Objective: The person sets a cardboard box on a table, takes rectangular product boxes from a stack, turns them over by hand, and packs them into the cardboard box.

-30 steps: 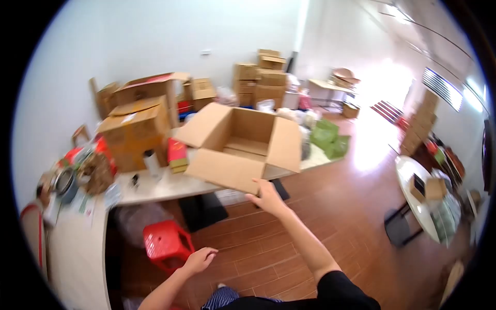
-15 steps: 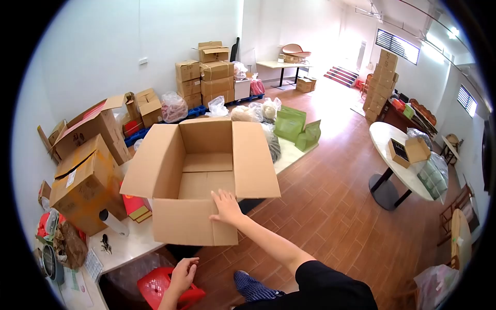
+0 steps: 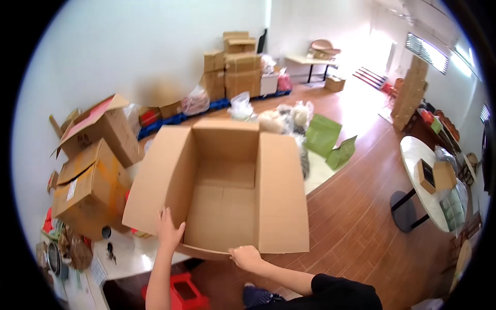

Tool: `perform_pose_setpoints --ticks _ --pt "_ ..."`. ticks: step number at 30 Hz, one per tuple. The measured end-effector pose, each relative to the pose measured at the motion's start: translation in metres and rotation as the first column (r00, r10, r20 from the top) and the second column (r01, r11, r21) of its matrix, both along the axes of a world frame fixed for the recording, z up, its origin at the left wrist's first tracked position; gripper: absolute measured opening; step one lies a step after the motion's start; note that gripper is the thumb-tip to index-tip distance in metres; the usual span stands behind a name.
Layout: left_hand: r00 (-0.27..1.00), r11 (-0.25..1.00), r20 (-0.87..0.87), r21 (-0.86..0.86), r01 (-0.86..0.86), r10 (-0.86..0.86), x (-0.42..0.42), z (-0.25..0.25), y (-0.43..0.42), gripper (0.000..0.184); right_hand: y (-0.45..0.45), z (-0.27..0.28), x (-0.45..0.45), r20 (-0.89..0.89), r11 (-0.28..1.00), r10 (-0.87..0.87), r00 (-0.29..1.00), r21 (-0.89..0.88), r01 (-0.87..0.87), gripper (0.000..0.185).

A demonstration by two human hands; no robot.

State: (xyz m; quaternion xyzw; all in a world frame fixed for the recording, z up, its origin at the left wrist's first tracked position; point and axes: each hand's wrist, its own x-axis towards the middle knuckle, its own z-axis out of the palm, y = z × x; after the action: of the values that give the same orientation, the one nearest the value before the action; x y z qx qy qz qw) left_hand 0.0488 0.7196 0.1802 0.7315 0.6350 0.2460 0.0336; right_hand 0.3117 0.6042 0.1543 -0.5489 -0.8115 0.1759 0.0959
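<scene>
Far left you've got a taped brown carton with orange-yellow strips [image 3: 98, 194] sitting on the white-topped counter [image 3: 138, 261], with a red plastic stool [image 3: 181, 293] down below. Then there's your left hand [image 3: 168, 232], open, thumb apart from the fingers, lying against the near end of the left flap; can't really tell if it's pinching anything.

Middle of it all is the big plain brown cardboard box [image 3: 222, 206], right in front of you by the counter's near side. Can't tell if the counter takes any of its weight. Looks to me like you're at the handling/steadying step. Mouth points up and tips a bit back toward you, side flaps splayed left and right. I'd say the long axis runs from you toward the far wall.

Your right hand [image 3: 247, 258] has its grip closed on the near rim, thumb on top, the rest of the fingers hard to see. Any move from here calls for firm, even support both sides imo, since a flap alone could bend. Past the box to the right are the green bags [image 3: 323, 135], so mind the clearance there.
</scene>
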Motion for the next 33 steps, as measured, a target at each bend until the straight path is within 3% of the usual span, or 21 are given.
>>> perform_pose_setpoints --ticks 2,4,6,9,11,12,13,14,15,18,20,24,26,28,31,33 --pt "0.95 0.998 -0.313 -0.066 -0.007 -0.014 0.016 0.009 0.006 0.085 -0.023 -0.015 0.002 -0.087 0.994 -0.045 0.995 0.099 0.054 0.02" --pt "0.967 0.993 -0.227 0.042 -0.108 0.115 0.048 0.031 0.0 0.092 -0.039 -0.022 0.008 -0.021 0.999 0.005 1.0 -0.035 -0.006 0.021" --pt "0.929 0.972 -0.304 0.16 -0.17 0.212 0.051 0.029 0.004 0.096 -0.063 -0.047 0.012 -0.259 0.961 -0.01 0.966 0.266 0.082 0.027" --pt "0.89 0.926 -0.254 0.084 -0.369 0.378 0.033 0.038 0.003 0.095 -0.087 -0.071 0.015 -0.232 0.978 0.032 0.972 0.208 0.017 0.034" --pt "0.941 0.941 -0.057 -0.037 -0.335 0.333 0.013 0.015 0.0 0.079 -0.097 -0.076 0.017 -0.22 0.974 0.126 0.967 0.214 -0.078 0.036" --pt "0.919 0.897 0.037 -0.235 -0.374 0.393 0.015 0.032 -0.013 0.051 -0.1 -0.074 0.015 -0.196 0.982 0.064 0.978 0.187 -0.027 0.039" --pt "0.924 0.905 0.048 -0.23 -0.359 0.379 0.014 0.024 -0.021 0.031 -0.101 -0.073 0.011 -0.175 0.986 0.007 0.984 0.168 0.023 0.041" --pt "0.955 0.942 0.074 -0.204 -0.266 0.286 0.008 -0.009 -0.02 0.029 -0.102 -0.081 0.015 -0.206 0.979 0.041 0.978 0.203 0.002 0.044" --pt "0.971 0.95 0.08 -0.238 -0.203 0.227 0.008 -0.004 -0.032 0.027 -0.106 -0.091 0.018 -0.238 0.971 0.065 0.969 0.238 -0.007 0.047" --pt "0.961 0.961 0.127 -0.156 -0.227 0.247 -0.004 0.004 -0.089 0.04 -0.126 -0.099 0.018 -0.215 0.967 0.167 0.962 0.225 -0.117 0.049" --pt "0.973 0.975 0.078 0.035 -0.221 0.218 -0.012 0.0 -0.143 0.058 -0.153 -0.101 0.016 -0.235 0.99 0.112 0.966 0.115 -0.086 0.061" --pt "0.94 0.941 0.058 -0.029 -0.336 0.337 -0.026 0.005 -0.263 0.061 -0.202 -0.152 0.036 -0.26 0.971 0.234 0.937 0.005 -0.241 0.066" --pt "0.902 0.891 0.014 -0.163 -0.424 0.432 -0.048 0.01 -0.326 0.063 -0.207 -0.201 0.038 -0.228 0.836 0.537 0.812 0.018 -0.548 0.064" --pt "0.856 0.854 0.043 -0.11 -0.508 0.515 -0.074 0.011 -0.39 0.061 -0.213 -0.187 0.01 -0.19 0.772 0.629 0.754 0.041 -0.634 0.061" --pt "0.694 0.705 0.125 -0.076 -0.705 0.709 -0.112 0.01 -0.487 0.056 -0.245 -0.148 -0.058 -0.127 0.667 0.744 0.656 0.085 -0.741 0.056" --pt "0.543 0.542 0.269 0.085 -0.836 0.796 -0.138 0.009 -0.554 0.053 -0.279 -0.128 -0.118 -0.035 0.628 0.764 0.644 0.267 -0.731 0.054"
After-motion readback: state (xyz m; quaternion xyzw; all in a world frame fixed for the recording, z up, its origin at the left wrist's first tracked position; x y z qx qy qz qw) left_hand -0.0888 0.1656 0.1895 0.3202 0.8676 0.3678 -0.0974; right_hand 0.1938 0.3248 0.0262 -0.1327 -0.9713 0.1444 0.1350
